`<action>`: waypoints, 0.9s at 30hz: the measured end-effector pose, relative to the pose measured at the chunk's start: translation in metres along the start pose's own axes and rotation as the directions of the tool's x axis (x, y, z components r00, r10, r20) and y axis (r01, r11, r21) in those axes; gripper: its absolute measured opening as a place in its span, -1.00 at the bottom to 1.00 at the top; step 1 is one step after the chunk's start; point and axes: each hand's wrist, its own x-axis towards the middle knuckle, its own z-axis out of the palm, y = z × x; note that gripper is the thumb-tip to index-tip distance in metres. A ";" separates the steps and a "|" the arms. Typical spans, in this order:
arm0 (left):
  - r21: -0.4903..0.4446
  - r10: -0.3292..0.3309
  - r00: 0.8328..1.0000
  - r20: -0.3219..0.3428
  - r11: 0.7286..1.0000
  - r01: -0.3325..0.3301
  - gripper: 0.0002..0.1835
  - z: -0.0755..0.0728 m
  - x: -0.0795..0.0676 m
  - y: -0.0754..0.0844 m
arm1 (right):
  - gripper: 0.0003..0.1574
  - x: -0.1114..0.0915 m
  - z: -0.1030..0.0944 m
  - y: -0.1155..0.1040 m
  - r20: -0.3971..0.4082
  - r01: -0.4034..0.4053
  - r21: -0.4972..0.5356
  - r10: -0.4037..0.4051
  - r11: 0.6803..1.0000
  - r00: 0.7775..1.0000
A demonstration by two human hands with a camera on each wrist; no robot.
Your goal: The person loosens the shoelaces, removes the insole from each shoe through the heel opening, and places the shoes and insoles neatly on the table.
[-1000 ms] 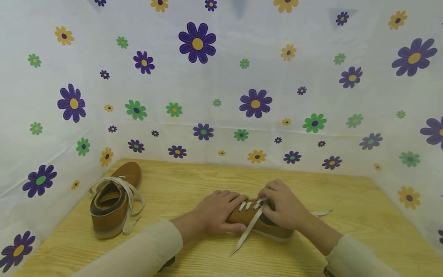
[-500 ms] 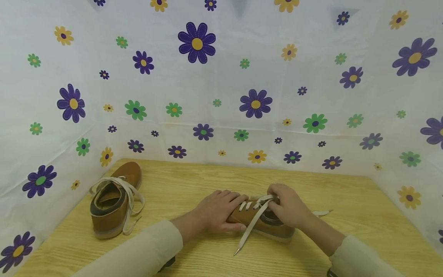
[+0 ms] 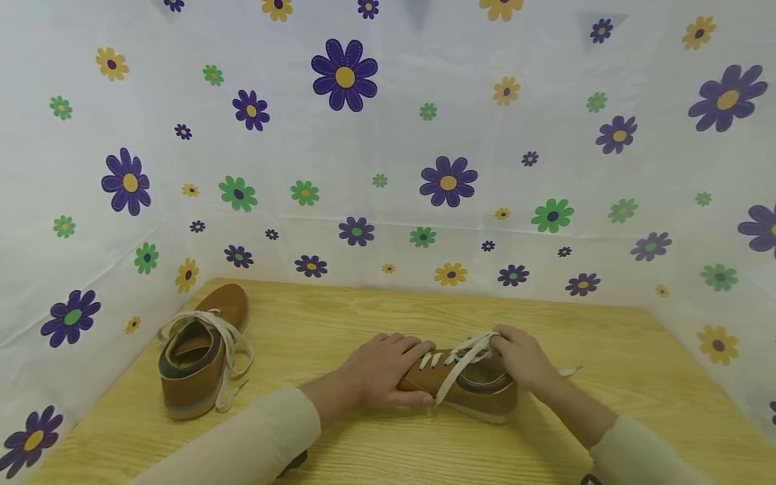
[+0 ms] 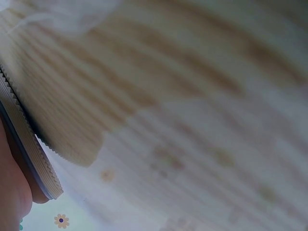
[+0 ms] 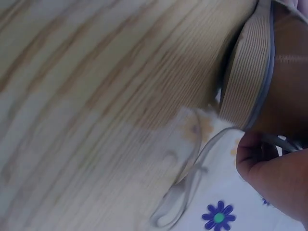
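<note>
A brown shoe (image 3: 497,403) with a pale ribbed sole lies on the table, toe toward the left. My left hand (image 3: 384,370) holds its toe, fingers over the top and thumb along the near side. At the collar, my right hand (image 3: 524,353) pinches a flat white shoelace (image 3: 457,374), drawn up and rightward from the eyelets. One lace end shows beyond the right wrist. In the left wrist view, the shoe's sole (image 4: 29,134) lies along the left edge beside the hand. The right wrist view has the curled fingers close to the heel, lace trailing below.
A second brown shoe (image 3: 188,387) stands at the left of the wooden table (image 3: 339,438), its white laces (image 3: 233,337) hanging loose over the side. A white cloth with printed flowers (image 3: 358,148) surrounds the table at the back and both sides.
My right hand has moved rightward from the eyelets with the shoelace, uncovering the shoe's opening. The near lace end has been drawn up toward the shoe. My left hand has stayed in place.
</note>
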 end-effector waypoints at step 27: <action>0.015 0.001 1.000 0.005 1.000 -0.001 -0.05 0.003 0.000 0.000 | -0.48 0.009 -0.094 0.091 -0.047 -0.248 -0.023 0.247 0.968 0.968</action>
